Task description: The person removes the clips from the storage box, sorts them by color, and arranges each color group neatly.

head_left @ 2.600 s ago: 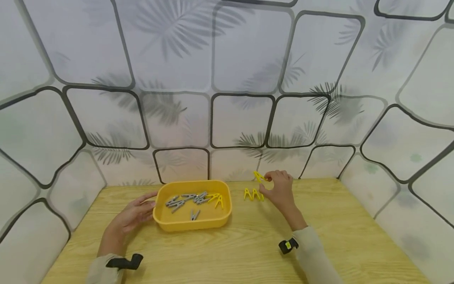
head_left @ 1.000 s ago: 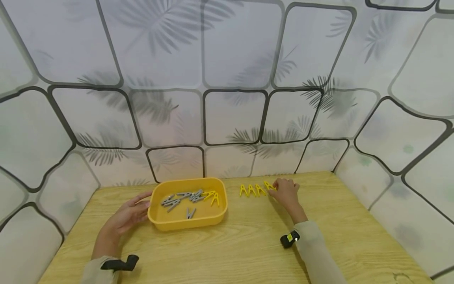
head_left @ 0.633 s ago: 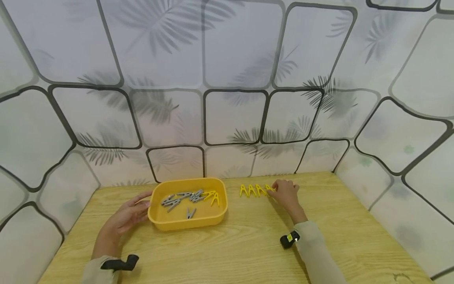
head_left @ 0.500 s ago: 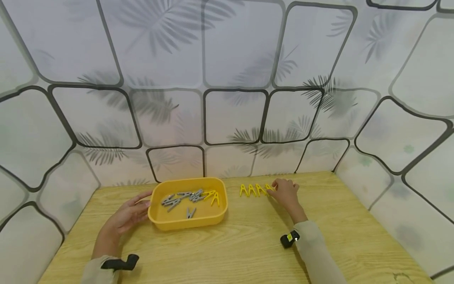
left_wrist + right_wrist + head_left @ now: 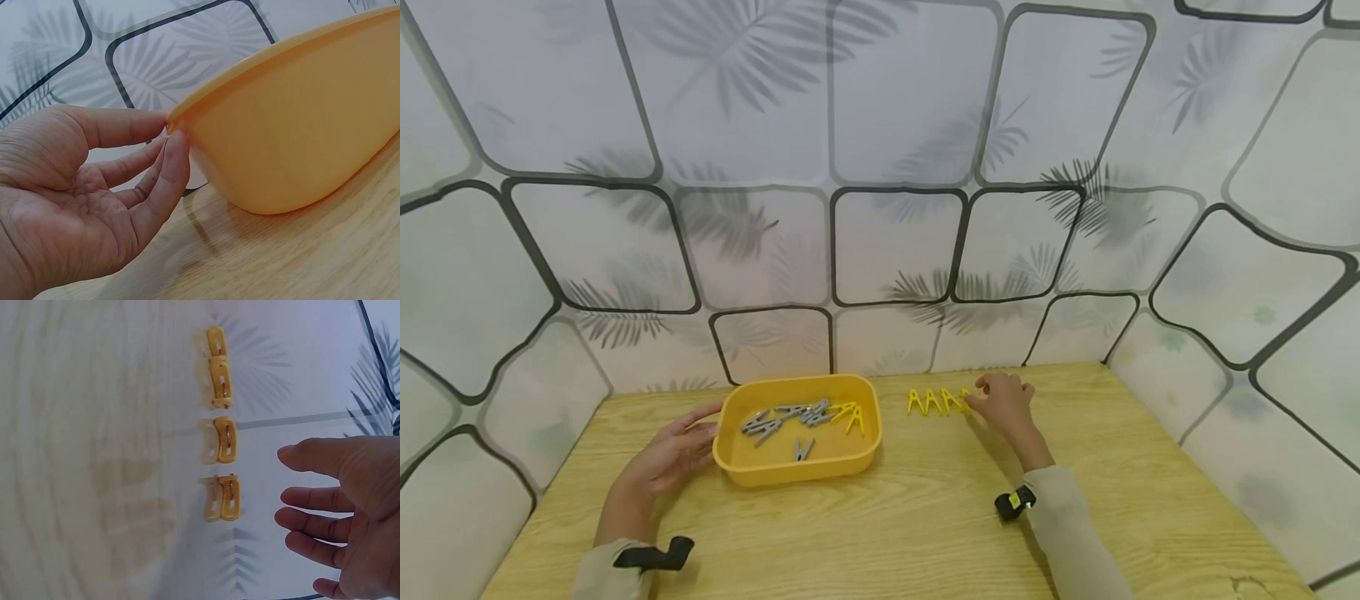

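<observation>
A row of yellow clothespins [image 5: 932,402] stands upright on the table near the back wall. My right hand [image 5: 1006,407] is just right of the row, overlapping the last clothespin in the head view. In the right wrist view, its thumb and fingers [image 5: 312,499] are spread apart, with a gap between them and the clothespins [image 5: 229,440]. My left hand [image 5: 673,454] pinches the left rim of a yellow plastic tray [image 5: 797,473], thumb and fingertips at the lip [image 5: 206,94]. Grey clothespins [image 5: 767,431] and a few yellow clothespins [image 5: 855,418] lie in the tray.
A wood-grain table [image 5: 880,542] carries everything. Patterned white wall covering [image 5: 895,242] rises close behind the tray and the row, and encloses the table on both sides. Each wrist wears a black camera mount [image 5: 655,556].
The right hand has lowered a yellow clothespin to the right end of the row, stood it there and let go, lifting slightly. The left hand stays at the tray.
</observation>
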Demonstrator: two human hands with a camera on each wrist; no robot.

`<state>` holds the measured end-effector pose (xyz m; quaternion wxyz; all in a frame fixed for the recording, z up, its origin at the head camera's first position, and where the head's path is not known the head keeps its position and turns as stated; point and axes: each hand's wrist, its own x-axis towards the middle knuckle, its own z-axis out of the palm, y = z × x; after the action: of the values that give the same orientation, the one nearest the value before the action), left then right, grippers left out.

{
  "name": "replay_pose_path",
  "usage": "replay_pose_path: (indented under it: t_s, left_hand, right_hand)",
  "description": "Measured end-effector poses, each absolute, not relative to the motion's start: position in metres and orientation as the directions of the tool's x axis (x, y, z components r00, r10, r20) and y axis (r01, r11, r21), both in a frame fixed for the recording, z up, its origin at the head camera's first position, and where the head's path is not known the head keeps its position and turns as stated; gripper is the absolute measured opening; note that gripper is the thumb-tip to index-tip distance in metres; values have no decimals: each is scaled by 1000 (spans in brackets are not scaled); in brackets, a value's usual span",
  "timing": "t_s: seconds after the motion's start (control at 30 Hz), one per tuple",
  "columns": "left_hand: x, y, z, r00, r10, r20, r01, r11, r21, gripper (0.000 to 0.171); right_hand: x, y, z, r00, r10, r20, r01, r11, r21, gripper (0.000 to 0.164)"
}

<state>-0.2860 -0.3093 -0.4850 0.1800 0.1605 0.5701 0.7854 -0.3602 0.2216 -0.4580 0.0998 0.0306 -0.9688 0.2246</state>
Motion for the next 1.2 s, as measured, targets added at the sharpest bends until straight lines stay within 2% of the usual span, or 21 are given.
replay_pose_path:
  t_s: [0.47,0.87,1.1,1.2]
  left_hand:
    - [-288,-313,-489,-879,473,57,-96,-293,951,44]
    - [-289,-312,-487,-885,462,55,-82,-272,959,41]
    - [-287,-313,-488,-888,457,43,-82,-249,965,40]
    - [-287,-313,-487,-893,448,36,-82,-242,967,39]
  right_hand:
    - [-350,210,-433,-948,-66,311,-202,880,-430,35]
    - [-334,187,-406,-903,-145,403,-338,821,-461,28]
    - [-324,148,-399,-847,-268,459,-475,769,-427,23]
    - [-324,129,-396,-800,-362,478,-555,748,-363,21]
